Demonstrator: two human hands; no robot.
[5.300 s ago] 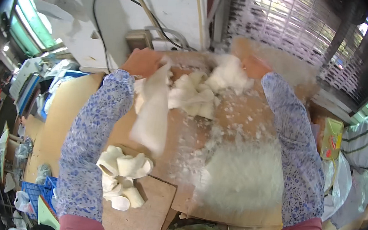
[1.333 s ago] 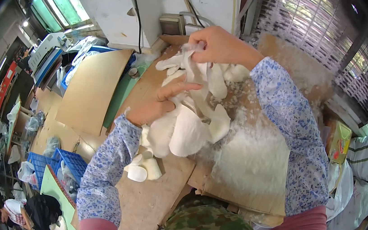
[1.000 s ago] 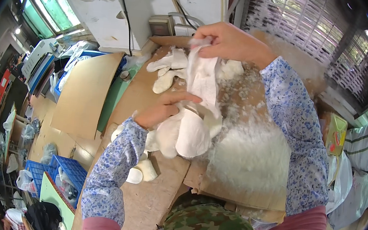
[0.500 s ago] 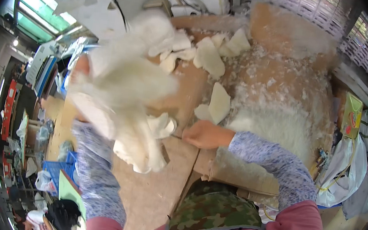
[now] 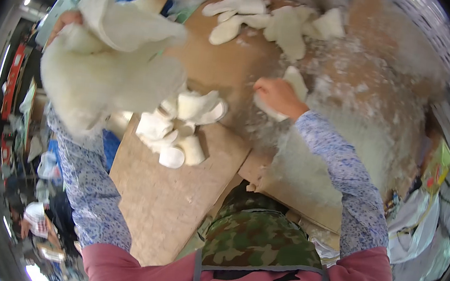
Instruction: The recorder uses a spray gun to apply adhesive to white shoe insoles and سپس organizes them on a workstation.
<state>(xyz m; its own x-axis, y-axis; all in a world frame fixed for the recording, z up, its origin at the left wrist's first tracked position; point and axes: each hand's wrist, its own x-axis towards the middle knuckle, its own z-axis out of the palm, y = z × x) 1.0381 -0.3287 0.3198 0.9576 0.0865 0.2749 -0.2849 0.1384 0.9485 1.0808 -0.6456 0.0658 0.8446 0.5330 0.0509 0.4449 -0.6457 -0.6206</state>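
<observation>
My left hand [image 5: 65,25] is raised at the upper left, its fingers closed on a large piece of white fleece [image 5: 105,71]. The fleece hangs down in blurred folds and hides most of that hand. Over the table's middle, my right hand [image 5: 280,96] is curled shut above a flat cream sole-shaped piece [image 5: 296,82]. What its fingers hold, if anything, is hidden. Below the fleece, several small white fleece pieces [image 5: 188,147], some curled up, lie in a loose pile on the brown board [image 5: 156,205].
More flat cream cut pieces [image 5: 290,34] lie at the far side. Loose white fluff covers the right part of the table [image 5: 352,99], beside a pale fleece sheet [image 5: 329,152]. Plastic bags [image 5: 416,218] hang at the right. A person [image 5: 38,222] is in the left background.
My left hand has lifted the fleece up and left, uncovering the small pile. My right hand has moved up and right, onto the flat cream piece. The whole view has shifted.
</observation>
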